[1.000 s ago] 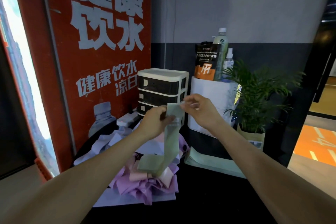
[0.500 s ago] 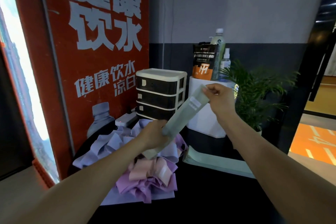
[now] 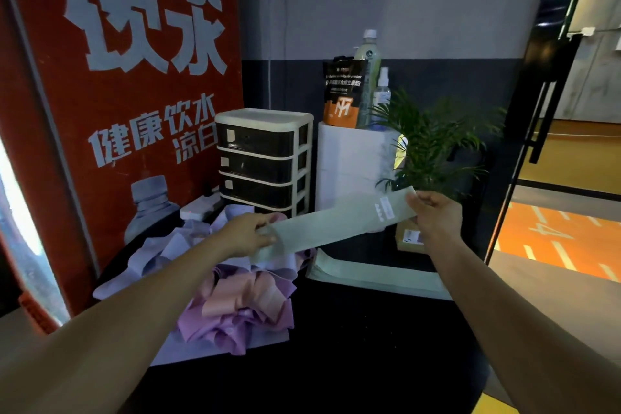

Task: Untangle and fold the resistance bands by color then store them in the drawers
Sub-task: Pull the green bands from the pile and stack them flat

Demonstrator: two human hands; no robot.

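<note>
Both hands, left (image 3: 247, 235) and right (image 3: 435, 212), pinch the green band (image 3: 339, 222) taut above the tangled bands (image 3: 235, 296); the drawers (image 3: 265, 158) at the table's (image 3: 336, 363) back edge seemingly closed.

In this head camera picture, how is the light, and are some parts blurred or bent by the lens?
Head view: the room is dim, so the black table shows almost no detail; the bright strip at the left edge is overexposed; the wide lens bends the red poster and the door frame at the right; the green band is fairly sharp, its label text unreadable; the forearms near the bottom look soft.
</note>
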